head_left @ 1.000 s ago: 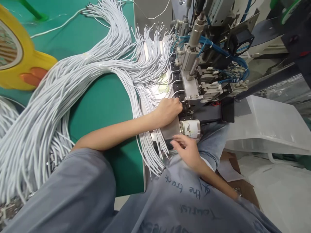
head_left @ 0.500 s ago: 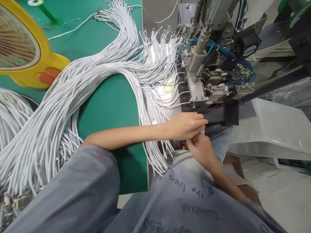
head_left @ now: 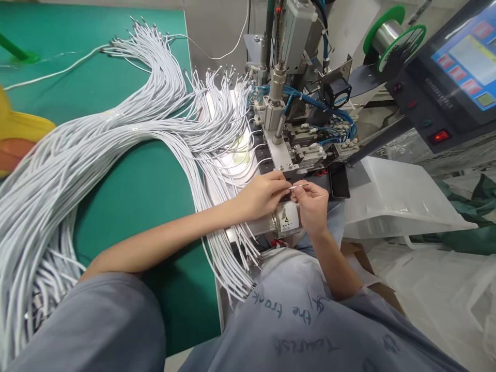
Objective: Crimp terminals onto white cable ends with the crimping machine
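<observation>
A white cable end [head_left: 293, 188] shows between my two hands, in front of the machine's lower edge. My left hand [head_left: 260, 196] is closed in a pinch on the cable, the forearm reaching across the bundle. Facing it, my right hand [head_left: 313, 205] pinches the same cable close to its thin tip, which points right. Just beyond my left hand, several white cables run into the black slotted holder [head_left: 265, 153] of the machine [head_left: 279, 148]. A large bundle of white cables [head_left: 127, 137] lies over the green table mat [head_left: 155, 191] and under my left forearm.
A control panel with a lit screen [head_left: 467, 59] stands at upper right, beside a spool of solder wire [head_left: 388, 39]. A translucent plastic bin [head_left: 403, 194] lies right of my hands. A small labelled box [head_left: 287, 218] sits below them. Part of a yellow fan [head_left: 19, 134] shows at left.
The view has swung to the right, bringing in the control panel and spool. My right hand has come up from beneath my left to beside it, and the cable end now shows between them.
</observation>
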Demonstrator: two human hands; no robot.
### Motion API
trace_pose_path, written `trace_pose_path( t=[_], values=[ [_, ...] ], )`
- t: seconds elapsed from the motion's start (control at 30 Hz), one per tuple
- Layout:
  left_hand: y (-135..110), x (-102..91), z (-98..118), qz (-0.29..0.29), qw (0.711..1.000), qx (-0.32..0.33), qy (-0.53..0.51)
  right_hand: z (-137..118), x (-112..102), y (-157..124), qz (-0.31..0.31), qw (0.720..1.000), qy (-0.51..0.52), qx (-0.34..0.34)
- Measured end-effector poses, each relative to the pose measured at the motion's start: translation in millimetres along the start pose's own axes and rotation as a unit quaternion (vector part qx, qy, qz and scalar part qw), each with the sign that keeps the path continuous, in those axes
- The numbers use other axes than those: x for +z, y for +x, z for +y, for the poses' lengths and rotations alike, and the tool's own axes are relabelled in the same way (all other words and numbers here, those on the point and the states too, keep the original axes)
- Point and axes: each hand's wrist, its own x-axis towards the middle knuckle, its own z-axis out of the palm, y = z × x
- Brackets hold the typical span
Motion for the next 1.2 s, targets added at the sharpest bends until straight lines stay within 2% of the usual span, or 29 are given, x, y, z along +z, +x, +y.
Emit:
trace_pose_path(
  t=[0.1,0.2,0.27,0.33,0.47,0.57,0.7,0.8,0.9,0.97,1.03,1.1,1.2],
  values=[
    [0.1,-0.2,2.2,-0.004,1.000,-0.002,-0.003,-2.4,-2.0,-2.7,-0.012,0.998,-0.050,-0.046],
    [0.3,0.7,1.1,0.002,1.000,0.014,-0.004,-9.8,-6.6,-4.4,-0.040,0.992,-0.101,-0.063],
    [0.2,0.5,-0.6,0.002,1.000,0.026,0.007,-15.9,-9.4,-4.1,-0.034,0.987,-0.139,-0.071],
    [-0.1,-0.2,-2.3,-0.003,0.999,0.037,0.033,-22.0,-11.8,-2.2,-0.030,0.981,-0.179,-0.074],
    [-0.3,-0.9,-2.8,-0.006,0.994,0.053,0.090,-27.9,-15.5,2.9,-0.072,0.971,-0.221,-0.053],
    [0.0,0.4,-0.1,0.006,0.999,0.007,0.043,-22.4,-13.5,2.6,-0.071,0.978,-0.188,-0.056],
    [-0.2,2.9,1.5,0.002,0.998,-0.052,-0.025,-11.4,-4.0,-4.0,-0.023,0.983,-0.163,-0.083],
    [-0.4,3.2,-2.9,0.004,0.998,0.004,0.061,-11.5,-1.8,-6.1,0.012,0.959,-0.240,-0.147],
    [-0.2,2.3,-8.6,0.004,0.970,0.124,0.207,-17.0,-7.0,-2.1,-0.035,0.931,-0.312,-0.186],
    [-0.4,2.5,-10.3,0.005,0.955,0.158,0.249,-18.8,-10.7,1.4,-0.072,0.928,-0.318,-0.177],
    [-1.6,4.2,-9.7,0.009,0.967,0.122,0.225,-17.0,-11.6,2.9,-0.071,0.936,-0.303,-0.166],
    [-3.4,7.2,-8.4,0.001,0.985,0.055,0.161,-11.8,-9.6,1.7,-0.039,0.947,-0.280,-0.156],
    [-5.8,11.4,-7.9,-0.042,0.996,-0.005,0.081,-1.6,-6.7,-1.9,0.002,0.960,-0.251,-0.124]
  ],
)
